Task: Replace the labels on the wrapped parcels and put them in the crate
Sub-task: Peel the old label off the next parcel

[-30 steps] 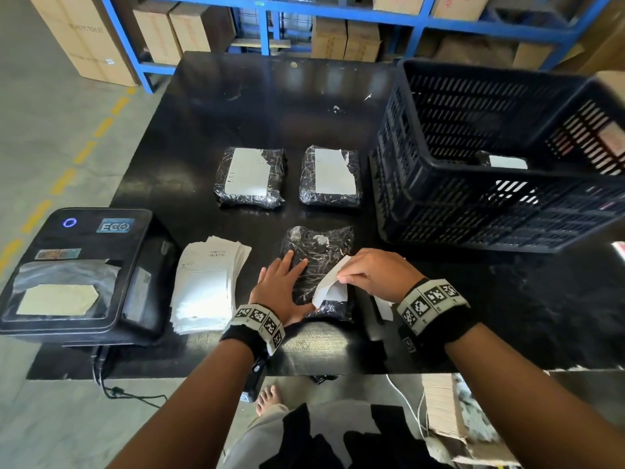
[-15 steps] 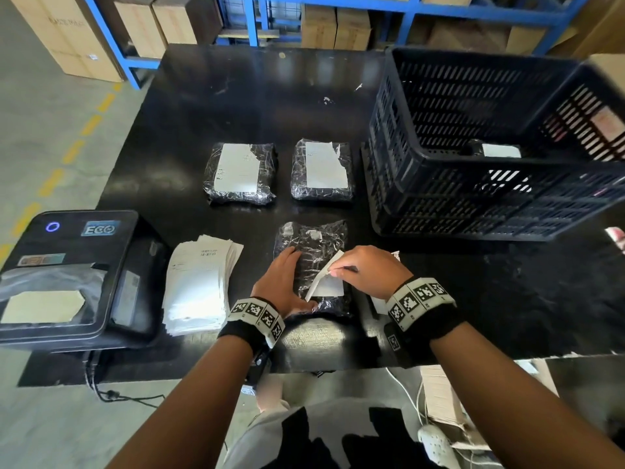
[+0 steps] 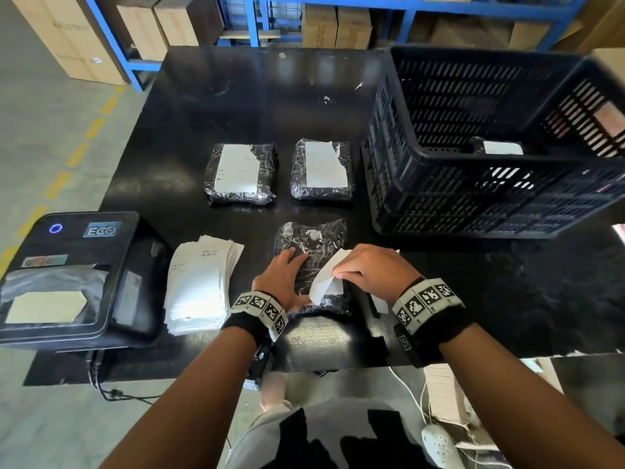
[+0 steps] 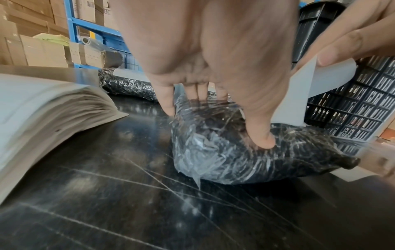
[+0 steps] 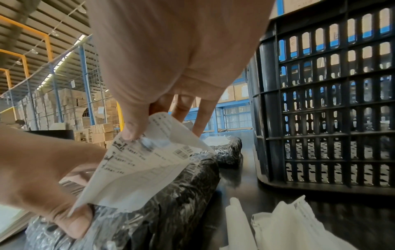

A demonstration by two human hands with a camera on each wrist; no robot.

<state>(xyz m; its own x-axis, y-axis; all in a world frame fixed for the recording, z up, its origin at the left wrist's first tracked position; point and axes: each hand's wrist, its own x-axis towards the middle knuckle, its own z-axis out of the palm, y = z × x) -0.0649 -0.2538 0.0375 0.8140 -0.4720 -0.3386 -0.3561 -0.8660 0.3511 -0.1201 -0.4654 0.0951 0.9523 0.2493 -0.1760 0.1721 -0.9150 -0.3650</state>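
Observation:
A black parcel [image 3: 313, 245] wrapped in clear film lies at the table's near edge. My left hand [image 3: 282, 275] presses flat on its left side, thumb dug into the film [image 4: 260, 140]. My right hand [image 3: 365, 269] pinches a white label [image 3: 326, 282] between thumb and fingers; its printed end [image 5: 138, 169] curls up while the lower edge still sticks to the parcel. Two more labelled parcels [image 3: 240, 174] [image 3: 323, 169] lie further back. The dark crate [image 3: 473, 204] stands at the right with one labelled parcel [image 3: 500, 148] inside.
A stack of fresh labels [image 3: 199, 286] lies left of my left hand, beside the black label printer [image 3: 64, 275]. Loose white paper strips [image 5: 288, 225] lie right of the parcel. Blue shelving with cartons [image 3: 338, 28] runs behind the table.
My right hand has pulled the label a little further up off the near parcel. My left hand has stayed pressed on the parcel.

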